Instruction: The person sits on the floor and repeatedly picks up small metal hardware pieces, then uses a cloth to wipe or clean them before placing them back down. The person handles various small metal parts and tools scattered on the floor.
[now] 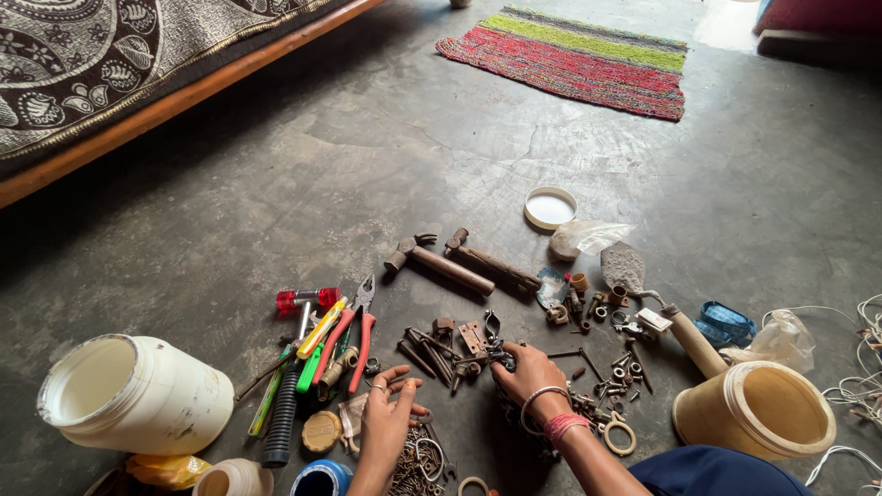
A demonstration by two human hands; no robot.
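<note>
Two bare hands work low in the frame: the left hand (386,418) hovers open-fingered, holding nothing, over rusty hooks (415,464); the right hand (531,367) pinches a small metal clip (497,350) at lower centre.

on the floor (386,156), a bed (83,73) runs along the far left edge and a mat (570,60) lies at the far side. two hammers (459,262) lie mid-floor, a lid (550,208) behind them to the right. pliers (354,326) lie left of a scatter of small hardware (459,344). an open jar (133,395) lies on its side at near left, another jar (758,409) at near right, a trowel (657,298) just behind it.
</note>
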